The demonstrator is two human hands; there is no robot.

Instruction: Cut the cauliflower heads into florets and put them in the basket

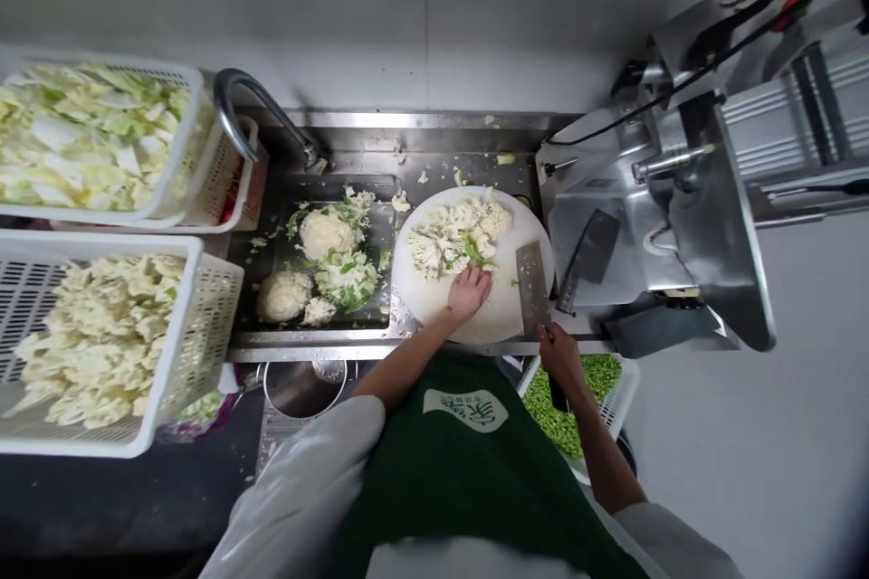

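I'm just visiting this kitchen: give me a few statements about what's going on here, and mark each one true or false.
1. Cauliflower heads lie in the sink. True.
2. The right hand holds a cleaver. True.
3. The left hand is in the sink. False: it is at the cauliflower pieces on the cutting board.
4. The cutting board is square. False: it is round.
5. The faucet is left of the cutting board. True.
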